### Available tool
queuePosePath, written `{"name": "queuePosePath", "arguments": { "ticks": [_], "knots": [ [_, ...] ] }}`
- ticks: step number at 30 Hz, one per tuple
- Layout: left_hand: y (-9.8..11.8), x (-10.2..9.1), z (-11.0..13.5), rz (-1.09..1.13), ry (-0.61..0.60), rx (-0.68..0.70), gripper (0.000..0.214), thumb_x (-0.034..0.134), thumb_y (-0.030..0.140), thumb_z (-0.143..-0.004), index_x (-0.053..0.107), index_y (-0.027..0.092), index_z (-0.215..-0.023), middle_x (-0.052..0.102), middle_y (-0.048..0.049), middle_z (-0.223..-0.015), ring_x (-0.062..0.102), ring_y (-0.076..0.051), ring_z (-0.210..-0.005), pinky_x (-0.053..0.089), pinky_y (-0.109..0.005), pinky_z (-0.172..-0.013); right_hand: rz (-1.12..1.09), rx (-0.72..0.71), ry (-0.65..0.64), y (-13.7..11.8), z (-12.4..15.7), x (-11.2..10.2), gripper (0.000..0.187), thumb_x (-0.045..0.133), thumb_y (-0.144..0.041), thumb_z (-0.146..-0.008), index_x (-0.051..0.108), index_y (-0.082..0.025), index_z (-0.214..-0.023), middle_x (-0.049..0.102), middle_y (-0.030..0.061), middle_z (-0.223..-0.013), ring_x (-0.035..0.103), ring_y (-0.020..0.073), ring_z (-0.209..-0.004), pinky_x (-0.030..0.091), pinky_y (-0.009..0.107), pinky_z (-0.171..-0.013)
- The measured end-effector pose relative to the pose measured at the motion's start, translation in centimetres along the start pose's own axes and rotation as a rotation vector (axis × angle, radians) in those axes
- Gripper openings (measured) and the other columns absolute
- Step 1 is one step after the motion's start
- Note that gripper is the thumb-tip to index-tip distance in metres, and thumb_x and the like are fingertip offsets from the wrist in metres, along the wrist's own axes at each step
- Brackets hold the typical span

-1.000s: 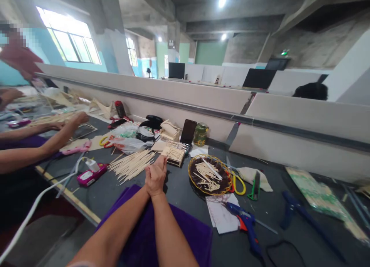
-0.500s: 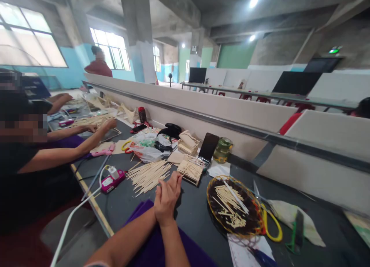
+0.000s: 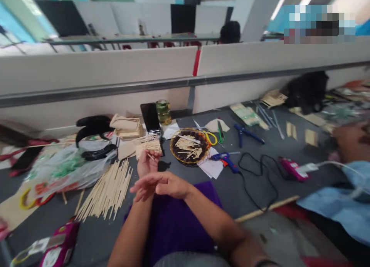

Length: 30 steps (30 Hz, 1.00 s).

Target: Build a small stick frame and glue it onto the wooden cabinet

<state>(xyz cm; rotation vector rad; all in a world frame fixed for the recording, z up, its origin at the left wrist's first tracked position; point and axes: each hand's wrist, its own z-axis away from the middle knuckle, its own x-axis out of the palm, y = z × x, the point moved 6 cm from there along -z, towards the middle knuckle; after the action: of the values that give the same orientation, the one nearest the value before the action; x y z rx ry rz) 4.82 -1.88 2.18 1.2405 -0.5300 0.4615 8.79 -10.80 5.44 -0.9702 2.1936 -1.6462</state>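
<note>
Grey worktable [image 3: 289,149] – stick frame [image 3: 147,144] looks barely begun, most sticks [image 3: 106,190] unused.
L hand [image 3: 147,163] pinches a short stick [image 3: 150,156]; R hand [image 3: 162,185] fingers apart, empty.

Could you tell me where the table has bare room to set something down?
Bare table lies right of the purple cloth, between the black cable and the wooden strip, and between the stick pile and the pink device. Around the plastic bag, headphones and basket it is crowded.

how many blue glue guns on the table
2: one blue plastic glue gun beside the round wire basket, a second blue glue gun farther back to its right. Others may be hidden.
</note>
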Motion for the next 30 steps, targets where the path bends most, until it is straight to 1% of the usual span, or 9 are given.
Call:
{"name": "queuePosePath", "arguments": {
  "ticks": [3, 6, 8, 12, 15, 19, 22, 27, 30],
  "knots": [
    [-0.2, 1.0, -0.6, 0.151, -0.086, -0.127, 0.033, 0.04, 0.022, -0.099, 0.059, 0.019, -0.072, 0.058, 0.0024, -0.064, 0.06, -0.01, -0.066, 0.054, -0.039, -0.088, 0.041, 0.06, 0.264, 0.0, 3.0, -3.0, 0.05, 0.059, -0.053, -0.086, 0.062, -0.014, -0.116, 0.072, 0.0128, -0.107, 0.07, 0.0198, -0.095, 0.053, 0.034, -0.086],
    [0.6, 0.6, -1.0, 0.298, -0.004, -0.178, 0.029, 0.043, 0.02, -0.097, 0.057, 0.017, -0.072, 0.061, 0.0027, -0.063, 0.063, -0.01, -0.066, 0.055, -0.038, -0.086, 0.428, 0.139, 0.638, -2.1, 7.7, -6.8, 0.029, 0.059, -0.045, -0.087, 0.07, -0.019, -0.095, 0.075, 0.0058, -0.095, 0.069, 0.0173, -0.09, 0.053, 0.032, -0.083],
    [1.1, 0.2, -1.4, 0.319, 0.064, -0.181, 0.027, 0.046, 0.02, -0.097, 0.057, 0.017, -0.073, 0.062, 0.0028, -0.063, 0.061, -0.009, -0.062, 0.055, -0.033, -0.079, 0.647, 0.161, 0.923, -4.6, 11.3, -9.4, 0.029, 0.056, -0.043, -0.088, 0.07, -0.019, -0.079, 0.072, 0.0035, -0.077, 0.067, 0.0156, -0.075, 0.052, 0.028, -0.074],
    [0.8, 1.4, -2.1, 0.388, 0.024, -0.217, 0.027, 0.043, 0.021, -0.099, 0.056, 0.016, -0.076, 0.054, 0.004, -0.059, 0.048, -0.004, -0.047, 0.044, -0.016, -0.052, 0.896, 0.23, 1.347, -8.5, 16.9, -13.7, 0.032, 0.052, -0.043, -0.087, 0.069, -0.016, -0.089, 0.063, 0.0012, -0.06, 0.055, 0.0134, -0.051, 0.044, 0.025, -0.052],
    [0.1, 2.8, -2.0, 0.436, -0.054, -0.245, 0.026, 0.04, 0.018, -0.099, 0.055, 0.014, -0.078, 0.047, 0.0051, -0.058, 0.036, -0.002, -0.041, 0.03, -0.013, -0.04, 1.143, 0.298, 1.352, -10.0, 17.2, -16.1, 0.031, 0.052, -0.035, -0.085, 0.066, -0.015, -0.105, 0.07, 0.0079, -0.083, 0.059, 0.0156, -0.061, 0.048, 0.029, -0.061],
    [-0.5, 3.0, -2.4, 0.401, -0.098, -0.215, 0.013, 0.051, 0.013, -0.093, 0.059, 0.013, -0.083, 0.047, 0.0051, -0.061, 0.036, -0.002, -0.042, 0.03, -0.014, -0.041, 1.454, 0.442, 1.194, -10.7, 15.2, -19.0, 0.036, 0.053, -0.024, -0.082, 0.06, -0.015, -0.117, 0.064, 0.0136, -0.113, 0.063, 0.0185, -0.072, 0.051, 0.035, -0.071],
    [-0.9, 1.6, -3.4, 0.307, -0.03, -0.148, 0.006, 0.066, 0.015, -0.083, 0.061, 0.013, -0.081, 0.054, 0.0038, -0.065, 0.045, -0.003, -0.048, 0.037, -0.015, -0.046, 1.576, 0.526, 1.172, -11.5, 15.1, -20.8, 0.035, 0.053, -0.023, -0.084, 0.06, -0.016, -0.118, 0.064, 0.013, -0.113, 0.064, 0.0211, -0.078, 0.05, 0.034, -0.072],
    [-1.0, -0.3, -4.8, 0.092, 0.09, -0.039, 0.026, 0.084, 0.023, -0.063, 0.064, 0.015, -0.078, 0.062, 0.0037, -0.071, 0.056, -0.006, -0.06, 0.047, -0.019, -0.06, 1.673, 0.627, 1.189, -12.4, 17.1, -22.6, 0.03, 0.053, -0.024, -0.086, 0.061, -0.019, -0.115, 0.068, 0.0103, -0.108, 0.065, 0.0225, -0.083, 0.049, 0.033, -0.073],
    [-0.5, -0.1, -5.0, 0.004, 0.069, 0.091, 0.036, 0.089, 0.027, -0.052, 0.066, 0.015, -0.077, 0.064, 0.0036, -0.075, 0.054, -0.004, -0.059, 0.045, -0.017, -0.059, 1.675, 0.83, 1.015, -10.6, 16.9, -24.5, 0.025, 0.05, -0.023, -0.089, 0.063, -0.019, -0.11, 0.07, 0.0093, -0.107, 0.065, 0.0229, -0.092, 0.048, 0.031, -0.077]
  ]
}}
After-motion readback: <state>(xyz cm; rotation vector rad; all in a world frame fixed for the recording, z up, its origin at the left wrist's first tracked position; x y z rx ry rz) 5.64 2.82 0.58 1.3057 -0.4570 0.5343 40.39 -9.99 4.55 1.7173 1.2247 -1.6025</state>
